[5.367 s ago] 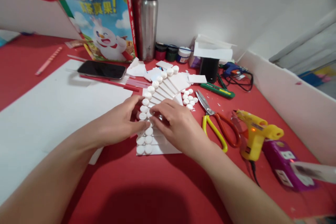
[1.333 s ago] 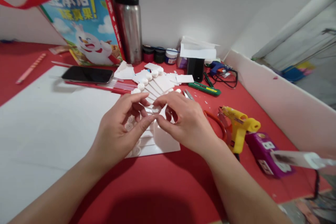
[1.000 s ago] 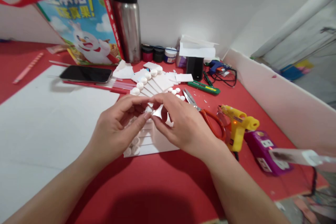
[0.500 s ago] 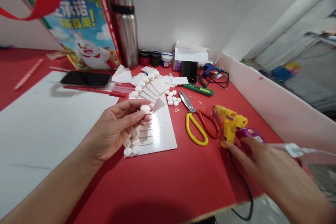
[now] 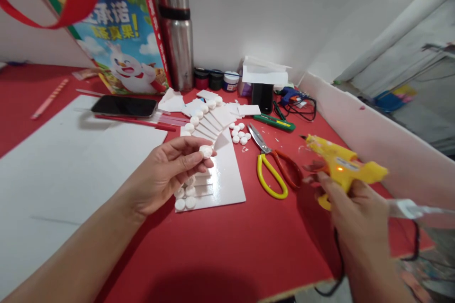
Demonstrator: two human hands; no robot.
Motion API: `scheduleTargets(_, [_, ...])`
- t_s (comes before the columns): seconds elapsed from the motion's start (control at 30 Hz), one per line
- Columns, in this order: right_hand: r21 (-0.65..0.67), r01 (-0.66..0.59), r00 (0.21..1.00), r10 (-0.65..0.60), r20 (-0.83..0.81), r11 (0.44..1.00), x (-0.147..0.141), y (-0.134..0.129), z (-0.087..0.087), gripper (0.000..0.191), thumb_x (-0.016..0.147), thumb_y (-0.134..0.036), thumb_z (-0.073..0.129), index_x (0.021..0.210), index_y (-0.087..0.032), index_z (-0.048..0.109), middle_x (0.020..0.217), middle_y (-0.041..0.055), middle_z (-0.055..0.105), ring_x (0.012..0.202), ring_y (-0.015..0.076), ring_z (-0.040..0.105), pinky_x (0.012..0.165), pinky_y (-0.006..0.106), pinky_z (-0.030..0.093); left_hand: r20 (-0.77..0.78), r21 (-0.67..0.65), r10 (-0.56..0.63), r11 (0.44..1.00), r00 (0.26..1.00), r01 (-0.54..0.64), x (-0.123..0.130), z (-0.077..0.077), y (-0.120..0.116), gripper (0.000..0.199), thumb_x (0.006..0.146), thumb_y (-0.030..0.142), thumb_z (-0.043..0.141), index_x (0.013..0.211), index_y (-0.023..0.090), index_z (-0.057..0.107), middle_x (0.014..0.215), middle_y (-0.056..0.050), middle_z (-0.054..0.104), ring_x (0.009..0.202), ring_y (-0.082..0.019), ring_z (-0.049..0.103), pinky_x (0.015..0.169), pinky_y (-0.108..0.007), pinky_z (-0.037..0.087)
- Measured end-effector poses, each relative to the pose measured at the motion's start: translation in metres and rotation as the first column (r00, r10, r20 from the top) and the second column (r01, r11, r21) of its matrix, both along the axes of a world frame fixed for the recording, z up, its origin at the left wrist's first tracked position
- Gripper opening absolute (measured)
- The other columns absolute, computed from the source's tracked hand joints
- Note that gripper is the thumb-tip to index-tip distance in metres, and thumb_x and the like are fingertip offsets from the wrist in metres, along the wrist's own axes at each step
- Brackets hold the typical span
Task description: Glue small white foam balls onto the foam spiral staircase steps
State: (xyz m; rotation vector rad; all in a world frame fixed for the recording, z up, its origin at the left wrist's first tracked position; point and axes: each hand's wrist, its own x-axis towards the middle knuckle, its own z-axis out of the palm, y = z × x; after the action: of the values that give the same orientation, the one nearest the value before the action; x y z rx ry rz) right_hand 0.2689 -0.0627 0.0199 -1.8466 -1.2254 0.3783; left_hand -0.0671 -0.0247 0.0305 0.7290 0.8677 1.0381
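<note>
Between the thumb and fingers of my left hand (image 5: 174,170) is a small round white piece (image 5: 205,152), pinched above a white board (image 5: 231,184). Rows of similar white discs (image 5: 190,190) and thin white strips lie on that board, partly hidden by the hand. My right hand (image 5: 359,213) is wrapped round a yellow hot glue gun (image 5: 343,163), lifted over the table's right side with its nozzle pointing left and an orange light glowing. Scissors (image 5: 272,165) with one yellow and one red handle lie between the two hands. Several loose white discs (image 5: 240,133) sit near the blades.
A phone (image 5: 123,106) lies on a large white sheet (image 5: 81,165) at left. Behind stand a printed bag (image 5: 124,52), a steel flask (image 5: 177,38) and paint jars (image 5: 231,80). A green cutter (image 5: 274,122) lies beyond the scissors. A black cord hangs off the front edge.
My right hand has taken hold of the glue gun and raised it from the table. My left hand still pinches the white piece. The view has shifted slightly.
</note>
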Motion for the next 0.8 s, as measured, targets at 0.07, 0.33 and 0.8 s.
scheduleTargets(0.07, [0.068,-0.101,0.904,0.120,-0.411,0.993,-0.019,-0.005,0.019,0.021,0.081,-0.038,0.078,0.093,-0.023,0.071,0.087,0.0054,0.070,0.070,0.0176,0.063,0.058,0.029,0.049,0.006,-0.007,-0.003,1.000,1.000,0.003,-0.001,0.000,0.001,0.020,0.082,0.022,0.084,0.101,0.020,0.079,0.086,-0.003,0.076,0.080,-0.009,0.072,0.073,-0.011,0.058])
scheduleTargets(0.33, [0.218,-0.769,0.302,0.641,-0.705,0.601,-0.089,0.023,0.044,0.019,0.092,-0.039,0.070,0.090,-0.020,0.075,0.076,0.0037,0.068,0.054,0.0108,0.059,0.046,0.022,0.042,0.047,0.008,0.104,0.995,0.993,-0.104,0.001,0.001,0.004,0.023,0.077,0.019,0.087,0.099,0.015,0.078,0.089,-0.004,0.077,0.075,-0.010,0.073,0.069,-0.013,0.060])
scheduleTargets(0.8, [0.261,-0.753,0.239,0.620,-0.748,0.604,-0.092,0.032,0.011,0.020,0.089,-0.036,0.072,0.084,-0.017,0.075,0.075,0.0043,0.069,0.053,0.0130,0.062,0.048,0.025,0.046,-0.011,0.027,0.139,0.990,0.990,-0.139,0.005,0.003,0.005,0.018,0.081,0.017,0.083,0.096,0.013,0.073,0.084,-0.004,0.077,0.074,-0.011,0.075,0.073,-0.016,0.061])
